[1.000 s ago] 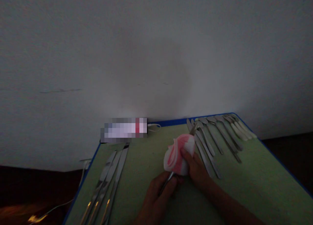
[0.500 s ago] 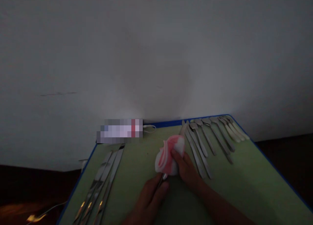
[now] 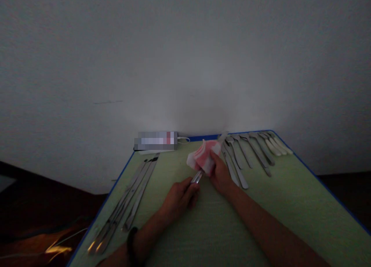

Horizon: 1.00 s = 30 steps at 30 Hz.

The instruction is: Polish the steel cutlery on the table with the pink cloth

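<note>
My left hand [image 3: 184, 195], a dark band at its wrist, is closed round the shiny metal handle of a table knife [image 3: 197, 177]. The knife slants away from me, its middle covered by a folded pink and white cloth [image 3: 203, 155]. A flat, pale blade end shows beyond the cloth's far side. My right hand [image 3: 222, 170] is closed on the cloth, pressing it round the blade. Just right of that hand lie two knives [image 3: 237, 172] with their handles towards me.
Several spoons [image 3: 243, 155] and white-handled forks [image 3: 275, 147] lie in a row at the back right. On the left are several long knives [image 3: 139, 189]. A blurred-out device [image 3: 156, 140] with a white cable [image 3: 184, 138] sits by the wall [image 3: 185, 66]. The green table [image 3: 275, 213] has a blue edge.
The cloth has slid back towards the handle, and the blade end now sticks out past it. Both hands appear farther forward, and the camera view has shifted.
</note>
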{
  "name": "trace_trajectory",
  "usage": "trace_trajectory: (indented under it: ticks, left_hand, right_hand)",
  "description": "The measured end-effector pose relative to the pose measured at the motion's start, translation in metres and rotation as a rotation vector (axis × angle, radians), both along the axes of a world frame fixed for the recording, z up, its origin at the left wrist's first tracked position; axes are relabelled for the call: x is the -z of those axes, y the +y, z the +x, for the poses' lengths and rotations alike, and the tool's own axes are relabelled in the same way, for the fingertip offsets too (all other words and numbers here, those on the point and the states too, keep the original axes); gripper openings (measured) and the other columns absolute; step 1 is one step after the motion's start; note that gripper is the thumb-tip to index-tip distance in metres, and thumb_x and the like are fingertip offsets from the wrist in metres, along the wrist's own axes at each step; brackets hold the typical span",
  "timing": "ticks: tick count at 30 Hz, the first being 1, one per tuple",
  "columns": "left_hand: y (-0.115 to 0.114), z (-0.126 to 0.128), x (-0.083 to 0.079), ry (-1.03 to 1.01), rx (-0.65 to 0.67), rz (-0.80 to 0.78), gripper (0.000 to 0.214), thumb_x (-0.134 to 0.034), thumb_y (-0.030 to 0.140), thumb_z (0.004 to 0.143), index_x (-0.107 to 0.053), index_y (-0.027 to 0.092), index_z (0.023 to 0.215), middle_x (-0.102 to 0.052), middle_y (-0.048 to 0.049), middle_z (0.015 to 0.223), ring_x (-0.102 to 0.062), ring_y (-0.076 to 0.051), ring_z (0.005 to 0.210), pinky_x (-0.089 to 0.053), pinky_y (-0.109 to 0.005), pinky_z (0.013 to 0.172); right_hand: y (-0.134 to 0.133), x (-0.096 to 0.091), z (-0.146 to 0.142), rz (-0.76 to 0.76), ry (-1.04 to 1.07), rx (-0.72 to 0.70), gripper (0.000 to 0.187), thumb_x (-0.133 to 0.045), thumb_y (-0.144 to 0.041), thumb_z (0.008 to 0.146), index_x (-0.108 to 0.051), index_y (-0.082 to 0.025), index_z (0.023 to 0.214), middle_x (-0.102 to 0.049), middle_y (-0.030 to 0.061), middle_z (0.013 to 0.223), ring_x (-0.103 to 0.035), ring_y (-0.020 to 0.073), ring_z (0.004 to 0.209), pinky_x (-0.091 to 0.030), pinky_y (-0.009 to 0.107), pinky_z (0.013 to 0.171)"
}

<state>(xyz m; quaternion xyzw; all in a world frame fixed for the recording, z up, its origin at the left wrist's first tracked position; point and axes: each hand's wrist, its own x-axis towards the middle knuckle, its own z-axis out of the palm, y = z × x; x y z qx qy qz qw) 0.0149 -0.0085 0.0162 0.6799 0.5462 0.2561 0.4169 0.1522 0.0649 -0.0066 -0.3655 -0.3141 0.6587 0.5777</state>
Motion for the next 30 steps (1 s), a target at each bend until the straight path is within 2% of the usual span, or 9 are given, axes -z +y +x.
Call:
trace_trajectory:
  ticks: [3, 6, 10, 13, 16, 19, 22, 26, 30]
  left_hand:
    - [0.0, 0.005, 0.003, -0.027, -0.107, -0.01, 0.034, -0.039, 0.043, 0.089, -0.051, 0.019, 0.068, -0.049, 0.0061, 0.045, -0.045, -0.012, 0.042, -0.034, -0.021, 0.047]
    - [-0.002, 0.005, 0.002, -0.116, -0.139, -0.019, 0.037, -0.035, 0.045, 0.091, -0.051, 0.018, 0.072, -0.05, 0.0054, 0.045, -0.045, -0.012, 0.042, -0.035, -0.022, 0.046]
    - [-0.004, 0.001, 0.001, -0.3, -0.037, -0.075, 0.037, -0.032, 0.046, 0.092, -0.052, 0.017, 0.082, -0.056, 0.0023, 0.054, -0.047, -0.013, 0.046, -0.036, -0.023, 0.048]
    - [-0.005, -0.001, 0.0, -0.288, 0.031, -0.057, 0.034, -0.036, 0.045, 0.092, -0.052, 0.016, 0.085, -0.056, 0.002, 0.056, -0.049, -0.013, 0.051, -0.039, -0.023, 0.052]
    - [-0.003, -0.001, 0.001, -0.213, 0.006, -0.013, 0.035, -0.038, 0.047, 0.091, -0.053, 0.018, 0.081, -0.053, 0.0033, 0.053, -0.049, -0.013, 0.051, -0.04, -0.023, 0.054]
    - [0.0, -0.002, 0.004, -0.181, -0.058, 0.012, 0.036, -0.037, 0.048, 0.09, -0.052, 0.019, 0.076, -0.051, 0.0042, 0.051, -0.047, -0.013, 0.047, -0.039, -0.024, 0.052]
    - [0.003, -0.005, 0.008, -0.155, -0.096, 0.022, 0.036, -0.038, 0.045, 0.09, -0.049, 0.019, 0.067, -0.047, 0.0047, 0.049, -0.044, -0.012, 0.045, -0.037, -0.023, 0.05]
    - [0.003, -0.006, 0.009, -0.133, -0.105, 0.013, 0.037, -0.04, 0.041, 0.09, -0.048, 0.019, 0.061, -0.048, 0.004, 0.049, -0.045, -0.012, 0.046, -0.036, -0.023, 0.05]
    - [0.0, -0.004, 0.004, -0.129, -0.141, 0.032, 0.037, -0.043, 0.042, 0.088, -0.051, 0.019, 0.06, -0.05, 0.0031, 0.05, -0.048, -0.013, 0.048, -0.037, -0.023, 0.052]
  right_hand:
    - [-0.004, -0.004, -0.002, -0.059, 0.273, -0.078, 0.021, -0.054, -0.034, 0.066, -0.059, -0.02, 0.08, -0.066, 0.0014, 0.081, -0.059, 0.0199, 0.083, -0.047, 0.033, 0.074]
    - [-0.008, -0.003, -0.005, -0.077, 0.296, -0.258, 0.018, -0.052, -0.024, 0.061, -0.059, -0.017, 0.077, -0.064, 0.0017, 0.072, -0.059, 0.0202, 0.077, -0.047, 0.034, 0.071]
    - [-0.009, -0.002, -0.01, -0.078, 0.291, -0.292, 0.013, -0.056, -0.023, 0.062, -0.056, -0.016, 0.073, -0.06, 0.0011, 0.066, -0.057, 0.0189, 0.071, -0.046, 0.032, 0.068]
    - [-0.008, -0.003, -0.011, -0.078, 0.286, -0.32, 0.018, -0.06, -0.027, 0.065, -0.056, -0.016, 0.078, -0.062, 0.002, 0.072, -0.057, 0.0177, 0.071, -0.046, 0.031, 0.064]
    - [-0.008, -0.001, -0.01, 0.018, 0.194, -0.311, 0.026, -0.064, -0.037, 0.07, -0.058, -0.017, 0.085, -0.063, 0.0019, 0.078, -0.056, 0.0158, 0.071, -0.045, 0.029, 0.065]
    - [-0.012, 0.0, -0.007, 0.192, -0.103, -0.308, 0.031, -0.061, -0.047, 0.074, -0.059, -0.016, 0.08, -0.06, 0.0009, 0.072, -0.052, 0.0136, 0.067, -0.042, 0.026, 0.063]
    - [-0.017, -0.003, -0.005, 0.348, -0.368, -0.34, 0.03, -0.061, -0.046, 0.075, -0.058, -0.015, 0.075, -0.057, -0.0004, 0.067, -0.048, 0.0118, 0.061, -0.039, 0.024, 0.06]
    - [-0.019, -0.006, -0.006, 0.411, -0.436, -0.321, 0.028, -0.061, -0.043, 0.076, -0.059, -0.015, 0.08, -0.057, -0.0001, 0.07, -0.048, 0.0118, 0.062, -0.039, 0.024, 0.059]
    - [-0.018, -0.004, -0.009, 0.395, -0.376, -0.368, 0.035, -0.055, -0.05, 0.078, -0.06, -0.015, 0.08, -0.057, 0.0004, 0.07, -0.048, 0.012, 0.062, -0.039, 0.024, 0.06]
